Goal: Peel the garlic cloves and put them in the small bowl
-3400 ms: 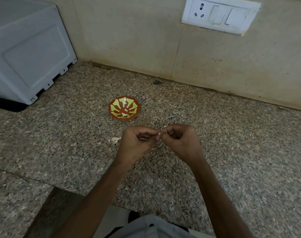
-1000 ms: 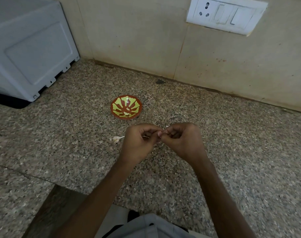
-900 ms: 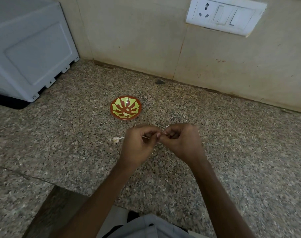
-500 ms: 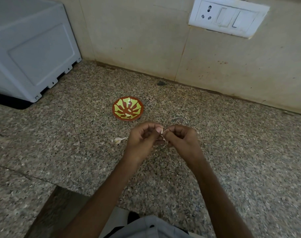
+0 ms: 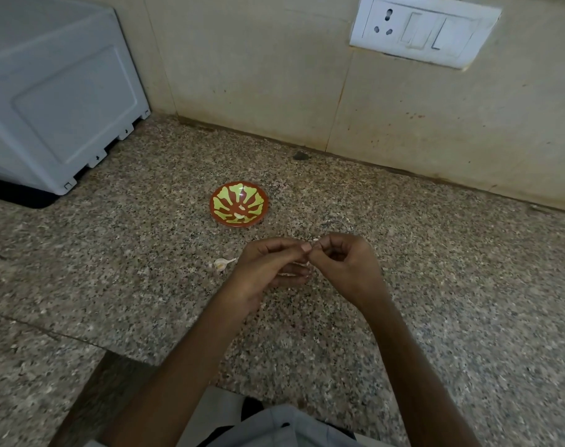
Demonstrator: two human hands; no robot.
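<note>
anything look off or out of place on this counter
Nothing spilled or broken. One white garlic clove lies loose on the speckled granite counter beside the left hand, outside the red-and-yellow small bowl. A dark blob sits by the wall.

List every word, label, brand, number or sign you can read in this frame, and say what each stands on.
No text can be read.
switch plate: a socket and rocker switches, no lettering visible.
grey appliance: tiny dark marks by its lower tabs, too small to read.
small bowl: a painted pattern only, no text.
</note>
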